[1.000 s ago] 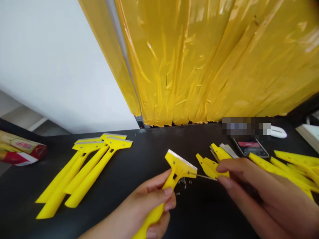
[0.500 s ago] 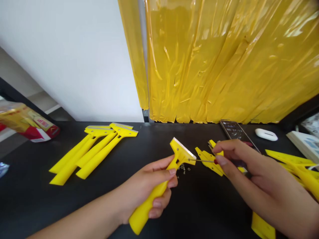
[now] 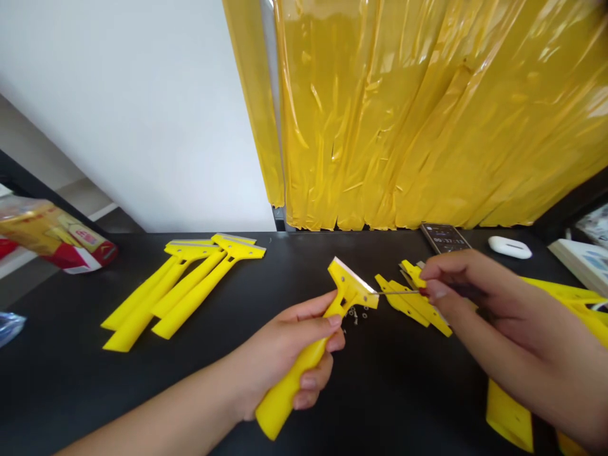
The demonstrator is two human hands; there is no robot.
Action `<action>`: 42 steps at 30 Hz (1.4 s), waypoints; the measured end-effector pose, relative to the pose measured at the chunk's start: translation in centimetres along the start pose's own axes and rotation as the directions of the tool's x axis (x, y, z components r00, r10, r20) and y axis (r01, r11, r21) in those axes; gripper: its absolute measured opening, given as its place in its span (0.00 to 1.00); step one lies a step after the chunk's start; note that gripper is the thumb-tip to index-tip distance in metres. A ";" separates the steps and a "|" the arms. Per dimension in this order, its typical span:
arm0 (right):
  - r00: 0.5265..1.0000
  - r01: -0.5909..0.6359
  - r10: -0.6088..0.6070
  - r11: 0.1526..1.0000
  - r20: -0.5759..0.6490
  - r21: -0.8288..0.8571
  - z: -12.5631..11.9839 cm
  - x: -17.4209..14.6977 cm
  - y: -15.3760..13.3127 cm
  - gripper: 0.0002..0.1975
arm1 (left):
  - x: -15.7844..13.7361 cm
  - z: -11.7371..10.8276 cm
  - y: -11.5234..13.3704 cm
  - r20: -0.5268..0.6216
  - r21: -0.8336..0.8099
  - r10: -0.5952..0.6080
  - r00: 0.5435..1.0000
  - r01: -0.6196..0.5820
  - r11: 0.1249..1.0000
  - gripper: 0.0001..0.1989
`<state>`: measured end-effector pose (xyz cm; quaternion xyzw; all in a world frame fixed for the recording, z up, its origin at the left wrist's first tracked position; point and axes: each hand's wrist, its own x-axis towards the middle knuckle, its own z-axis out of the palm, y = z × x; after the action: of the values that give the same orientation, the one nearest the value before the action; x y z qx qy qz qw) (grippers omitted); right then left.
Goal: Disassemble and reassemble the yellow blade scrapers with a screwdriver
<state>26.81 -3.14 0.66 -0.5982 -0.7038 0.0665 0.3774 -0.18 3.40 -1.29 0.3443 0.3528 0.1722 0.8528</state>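
Note:
My left hand (image 3: 299,354) is wrapped round the handle of a yellow scraper (image 3: 280,405), its head tilted up with a metal blade edge along the top. Between the fingertips of my right hand (image 3: 503,323) is a thin screwdriver (image 3: 399,292) with a red handle, mostly hidden by the fingers. Its shaft points left, the tip close to a screw at the right end of the scraper's head; I cannot tell if they touch. Small screws and washers (image 3: 355,315) lie on the table behind the scraper. Several flat yellow plates (image 3: 408,303) lie just beyond them.
Several yellow scrapers (image 3: 190,285) lie on the black table (image 3: 95,399) at left. A phone (image 3: 444,237), a white earbud case (image 3: 510,247) and a white box (image 3: 579,266) are at right, near more yellow handles (image 3: 510,411). A red and yellow packet (image 3: 61,234) stands far left.
The screwdriver tip has shifted from across the scraper's head to its right end, and my right hand has moved slightly right and up. Both hands keep their holds.

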 end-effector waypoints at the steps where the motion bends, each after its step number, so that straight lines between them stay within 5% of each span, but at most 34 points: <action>1: 0.998 -0.001 0.002 1.000 -0.057 0.016 -0.2 -0.1 0.0 0.08 | 0.0 0.0 0.0 0.004 0.008 0.000 1.000 0.000 1.000 0.16; 4: 0.982 0.029 -0.021 0.999 -0.185 0.044 -0.4 -0.6 -0.2 0.08 | -0.2 0.0 0.0 0.020 0.037 -0.022 1.000 0.022 0.999 0.17; 11: 0.983 0.176 -0.175 0.984 0.047 -0.008 0.3 -0.4 -0.7 0.08 | -0.3 0.1 0.1 0.077 0.101 -0.039 0.996 0.031 0.994 0.14; 32: 0.992 0.104 -0.102 0.994 0.071 -0.022 0.3 -0.2 -0.4 0.09 | -0.3 0.0 0.2 0.090 0.104 -0.042 0.995 0.032 0.994 0.11; 38: 0.992 0.114 -0.105 0.983 0.067 -0.145 0.0 -1.0 -0.1 0.09 | -0.2 -0.1 -0.2 0.110 0.183 -0.036 0.993 0.015 0.983 0.12; 42: 0.972 0.193 -0.158 0.960 0.176 -0.203 -0.6 -1.8 0.1 0.06 | -0.1 -0.2 -0.2 0.110 0.215 -0.058 0.992 0.033 0.976 0.11</action>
<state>27.22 -4.91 0.19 -0.5640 -0.7848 0.0022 0.2570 -0.34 3.28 -1.50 0.4346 0.3270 0.0936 0.8339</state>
